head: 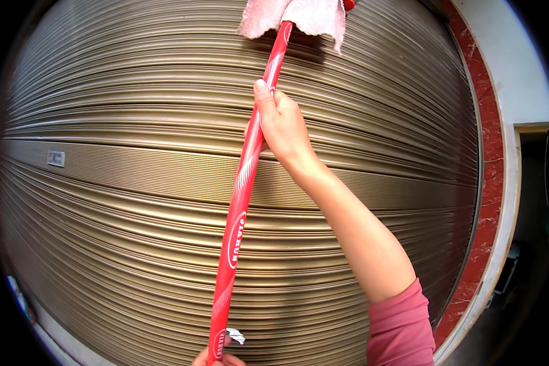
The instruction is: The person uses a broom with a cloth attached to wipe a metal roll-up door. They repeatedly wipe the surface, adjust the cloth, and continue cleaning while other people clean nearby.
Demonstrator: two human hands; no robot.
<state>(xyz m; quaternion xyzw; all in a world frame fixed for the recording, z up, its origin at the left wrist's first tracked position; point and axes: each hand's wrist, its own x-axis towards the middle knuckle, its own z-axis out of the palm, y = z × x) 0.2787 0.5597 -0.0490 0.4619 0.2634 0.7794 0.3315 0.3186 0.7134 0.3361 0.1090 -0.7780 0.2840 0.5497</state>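
A red pole (240, 190) with white swirl patterns and printed writing runs from the bottom of the view up to a pink cloth (297, 18). The cloth hangs at the pole's top end against or just before a ribbed metal roller shutter (142, 219); whether it touches is unclear. Around the upper part of the pole wraps my right hand (286, 126), thumb pointing up along it. My left hand (226, 359), partly cut off by the lower edge, grips the pole near its bottom. Beside that hand shows a small white piece with dark stripes (236, 336).
Red marble-like trim (492, 183) borders the shutter on the right, next to a pale wall (526, 78) and a dark opening (533, 192). A small lock plate (56, 158) sits on the shutter's flat band at left. At the cloth's upper right shows a red part (349, 4).
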